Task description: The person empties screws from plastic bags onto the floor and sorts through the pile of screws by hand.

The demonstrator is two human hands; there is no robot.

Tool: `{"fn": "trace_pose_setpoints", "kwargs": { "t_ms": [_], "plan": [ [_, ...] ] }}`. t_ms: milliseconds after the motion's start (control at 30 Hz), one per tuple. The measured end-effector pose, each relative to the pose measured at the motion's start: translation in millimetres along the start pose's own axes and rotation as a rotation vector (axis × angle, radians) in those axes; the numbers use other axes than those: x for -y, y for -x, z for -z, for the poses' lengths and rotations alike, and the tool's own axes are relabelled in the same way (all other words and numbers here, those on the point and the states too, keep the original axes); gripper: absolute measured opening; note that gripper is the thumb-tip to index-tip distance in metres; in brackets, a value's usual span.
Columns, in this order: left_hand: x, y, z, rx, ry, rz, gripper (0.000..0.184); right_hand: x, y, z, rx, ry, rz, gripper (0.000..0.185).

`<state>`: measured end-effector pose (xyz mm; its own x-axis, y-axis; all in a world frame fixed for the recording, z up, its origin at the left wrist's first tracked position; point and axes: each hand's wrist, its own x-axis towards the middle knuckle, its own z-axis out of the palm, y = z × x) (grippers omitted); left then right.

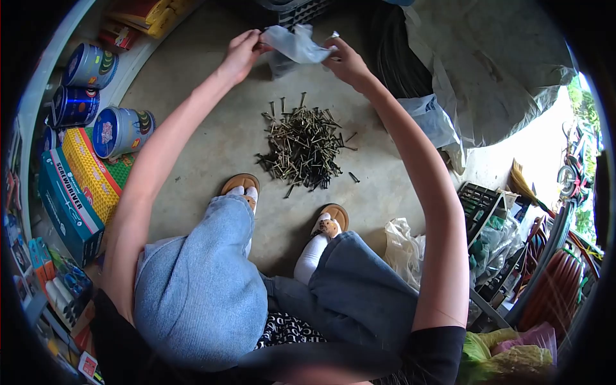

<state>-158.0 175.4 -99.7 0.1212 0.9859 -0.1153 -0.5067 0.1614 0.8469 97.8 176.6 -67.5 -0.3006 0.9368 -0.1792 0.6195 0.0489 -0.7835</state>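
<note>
Bridging left grip [243,55] and right grip [346,62], bag [295,47]

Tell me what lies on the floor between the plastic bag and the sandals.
A loose heap of screws or nails lies between the plastic bag and the sandals, as the head view shows.

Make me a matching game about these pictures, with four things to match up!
Things:
1. plastic bag
2. pile of metal fasteners
3. SCREWDRIVER box
4. coiled hose

Places, colours and states:
A. teal with white letters
B. heaped on the floor
C. reddish-brown, over at the right side
D. held up between the left hand and the right hand

Right pairs: 1-D, 2-B, 3-A, 4-C
</note>
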Motion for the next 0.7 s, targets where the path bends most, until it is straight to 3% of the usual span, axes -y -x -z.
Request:
{"fn": "trace_pose_setpoints", "kwargs": {
  "t_ms": [167,200,333,400,433,467,500,533,567,600,667,700],
  "plan": [
    [4,-3,-45,0.021,-0.215,-0.255,0.023,-29,11,26,-0.232,-0.427,-0.092,0.045],
    [2,-6,-49,0.016,-0.294,-0.343,0.023,-35,10,29,-0.236,-0.427,-0.095,0.045],
    [19,-7,-27,0.053,-0.648,-0.371,0.024,-13,10,41,-0.322,-0.190,-0.064,0.043],
    [20,-4,-21,0.084,-0.698,-0.333,0.021,2,13,39,-0.223,-0.071,0.062,0.048],
    [17,0,-25,0.020,-0.864,-0.567,0.019,6,13,37,-0.218,0.075,0.191,0.051],
    [7,8,-34,-0.048,-1.023,-0.804,0.017,17,18,38,-0.221,0.072,0.189,0.051],
    [-6,14,-42,0.027,-1.178,-1.005,0.012,27,23,40,-0.127,0.265,0.221,0.050],
    [-16,17,-51,0.027,-1.179,-1.003,0.012,36,28,40,-0.029,0.456,0.254,0.050],
    [-21,18,-55,0.321,-1.221,-1.074,0.012,38,30,37,0.013,0.532,0.284,0.038],
    [-23,22,-61,0.621,-1.245,-1.134,0.012,37,29,35,0.018,0.532,0.286,0.038],
    [-15,25,-62,0.717,-1.327,-1.141,0.008,26,23,29,0.169,0.739,0.206,0.029],
    [-12,26,-62,0.750,-1.403,-1.093,0.006,19,22,28,0.091,0.706,0.265,0.021]
  ]
}}
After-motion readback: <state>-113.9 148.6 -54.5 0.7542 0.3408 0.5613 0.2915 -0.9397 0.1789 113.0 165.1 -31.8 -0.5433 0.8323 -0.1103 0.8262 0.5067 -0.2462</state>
